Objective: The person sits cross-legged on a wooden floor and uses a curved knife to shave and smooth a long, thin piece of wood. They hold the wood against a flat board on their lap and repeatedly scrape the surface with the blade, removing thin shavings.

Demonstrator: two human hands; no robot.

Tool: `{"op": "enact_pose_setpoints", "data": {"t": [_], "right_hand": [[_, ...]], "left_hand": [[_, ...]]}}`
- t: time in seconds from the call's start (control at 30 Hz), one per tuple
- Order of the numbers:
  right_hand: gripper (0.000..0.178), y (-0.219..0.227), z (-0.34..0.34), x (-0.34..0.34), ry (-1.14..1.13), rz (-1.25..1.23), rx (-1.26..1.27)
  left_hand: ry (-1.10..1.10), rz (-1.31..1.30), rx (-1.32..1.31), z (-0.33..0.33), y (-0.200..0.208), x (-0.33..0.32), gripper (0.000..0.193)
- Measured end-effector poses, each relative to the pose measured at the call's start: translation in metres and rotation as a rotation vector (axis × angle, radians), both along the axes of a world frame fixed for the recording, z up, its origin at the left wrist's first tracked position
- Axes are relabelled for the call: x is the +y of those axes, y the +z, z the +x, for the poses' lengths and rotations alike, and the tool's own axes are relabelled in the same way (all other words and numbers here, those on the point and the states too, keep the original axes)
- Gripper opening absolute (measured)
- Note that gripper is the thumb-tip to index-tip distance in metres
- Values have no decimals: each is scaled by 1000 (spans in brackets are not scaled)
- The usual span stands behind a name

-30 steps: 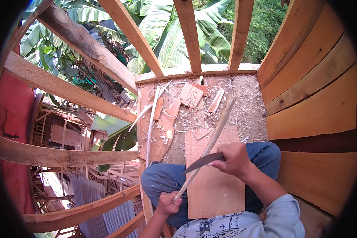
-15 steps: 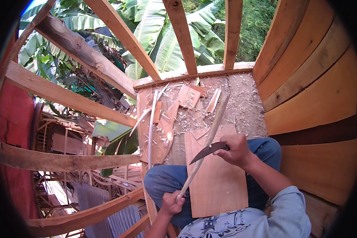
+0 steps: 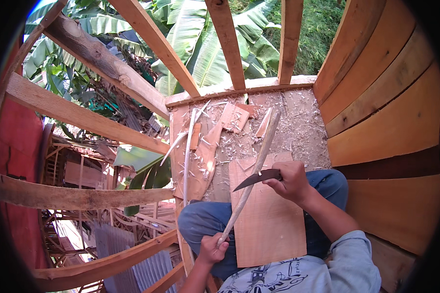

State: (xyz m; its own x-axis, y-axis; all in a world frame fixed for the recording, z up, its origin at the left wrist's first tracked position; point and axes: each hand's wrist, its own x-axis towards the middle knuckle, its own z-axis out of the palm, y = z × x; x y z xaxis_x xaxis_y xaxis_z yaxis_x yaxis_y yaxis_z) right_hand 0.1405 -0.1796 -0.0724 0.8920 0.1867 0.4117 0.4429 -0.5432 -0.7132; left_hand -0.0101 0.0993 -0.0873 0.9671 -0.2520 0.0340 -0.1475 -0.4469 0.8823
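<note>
My left hand (image 3: 213,249) is closed round the near end of a long wooden stick (image 3: 265,146), which slants away from me up to the right. In my right hand (image 3: 289,181) is a knife (image 3: 254,179) with a dark blade, pointing left. The blade lies across the stick at about its middle, with a small pale shaving on it. Under the stick a flat wooden board (image 3: 271,229) rests over my lap, between my knees. The knife's handle is mostly hidden by my fingers.
Pale shavings litter the plank floor (image 3: 303,117). Another peeled stick (image 3: 188,156) and wood offcuts (image 3: 233,117) lie ahead of me. Slatted rails (image 3: 83,115) bound the left and far sides; a plank wall (image 3: 381,117) stands at the right.
The knife has shifted slightly up along the stick, and its blade now lies flatter. The stick's far end has moved slightly left. My left hand keeps its hold.
</note>
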Motion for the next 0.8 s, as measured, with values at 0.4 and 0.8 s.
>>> {"op": "enact_pose_setpoints", "data": {"t": [0.4,0.8], "right_hand": [[31,1,-12,6,319,-99,-21],[39,4,-19,-6,175,82,90]], "left_hand": [[-7,13,7,-4,-4,4,29],[-22,26,-23,-4,-6,3,34]]}}
